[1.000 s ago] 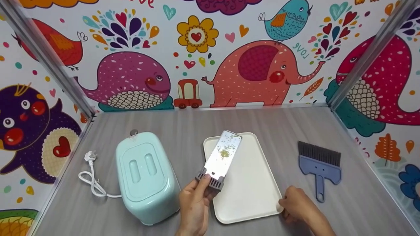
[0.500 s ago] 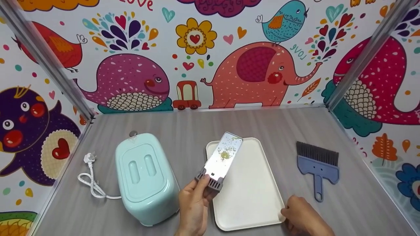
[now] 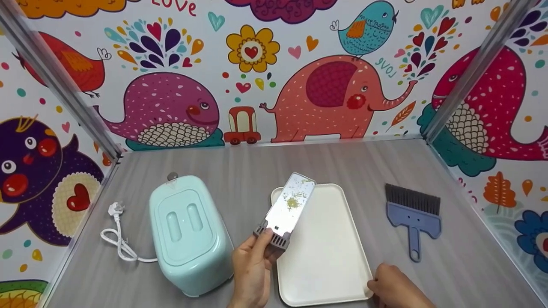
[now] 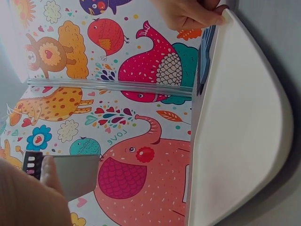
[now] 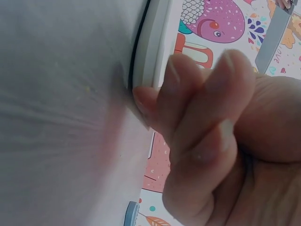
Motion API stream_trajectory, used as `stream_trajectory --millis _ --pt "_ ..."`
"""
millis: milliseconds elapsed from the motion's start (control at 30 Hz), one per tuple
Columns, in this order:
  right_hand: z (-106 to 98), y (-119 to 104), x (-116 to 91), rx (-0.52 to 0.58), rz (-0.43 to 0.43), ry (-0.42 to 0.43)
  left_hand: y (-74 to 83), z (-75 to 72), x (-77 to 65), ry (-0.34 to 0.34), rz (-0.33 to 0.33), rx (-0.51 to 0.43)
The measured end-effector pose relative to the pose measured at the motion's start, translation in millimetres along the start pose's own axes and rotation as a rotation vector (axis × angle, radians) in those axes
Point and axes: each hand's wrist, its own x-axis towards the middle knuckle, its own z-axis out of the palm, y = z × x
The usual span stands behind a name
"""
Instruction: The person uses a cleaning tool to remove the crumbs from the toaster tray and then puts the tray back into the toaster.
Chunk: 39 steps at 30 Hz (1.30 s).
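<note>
Table (image 3: 368, 171): grey wood-look top, cartoon wall (image 3: 295, 72) behind.
Left hand (image 3: 252, 269): thumb and fingers pinching the metal slide (image 3: 284, 218) by its slotted end, up in the air, overlapping the white tray (image 3: 321, 265) in the head view!
Right hand (image 3: 396, 285): pinching the tray's near right corner.
Crumbs (image 3: 293, 202): lying loose; an early tilt or wobble could scatter them past the rim.
Corner: one hard tug there might skid the tray off line.
Toaster (image 3: 186, 231): close beside; a wide elbow could bump it.
</note>
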Motion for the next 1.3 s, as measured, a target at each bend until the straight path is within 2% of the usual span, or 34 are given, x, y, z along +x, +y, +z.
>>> stream_trajectory --millis 133,333,433,533,633,733,833,967,1167,1300 --pt "10 28 15 0.003 -0.057 -0.002 -0.4 -0.2 0.6 0.012 0.002 0.003" --pt "17 49 23 -0.009 -0.112 -0.01 -0.1 -1.6 1.5 0.026 -0.01 0.032" --pt "16 49 21 -0.003 -0.104 -0.027 0.3 -2.5 2.0 0.026 -0.015 0.045" --pt "10 34 9 -0.03 -0.076 -0.029 0.9 -2.8 2.5 0.025 -0.014 0.053" --pt "-3 3 -13 -0.093 -0.022 0.049 1.1 -2.7 3.2 0.018 -0.004 0.056" --pt "-21 -26 -32 -0.173 0.027 0.183 1.0 -2.6 3.9 0.012 0.005 0.057" --pt "-39 -35 -38 -0.236 0.041 0.294 0.6 -2.4 4.2 0.003 0.002 0.062" --pt "-56 -27 -33 -0.277 0.059 0.369 0.0 -2.1 4.5 0.0 -0.005 0.068" --pt "-69 -9 -18 -0.33 0.056 0.461 -0.6 -0.6 5.2 0.012 -0.01 0.056" --pt "-74 0 -8 -0.366 0.095 0.451 -0.5 0.1 5.6 0.014 -0.011 0.059"
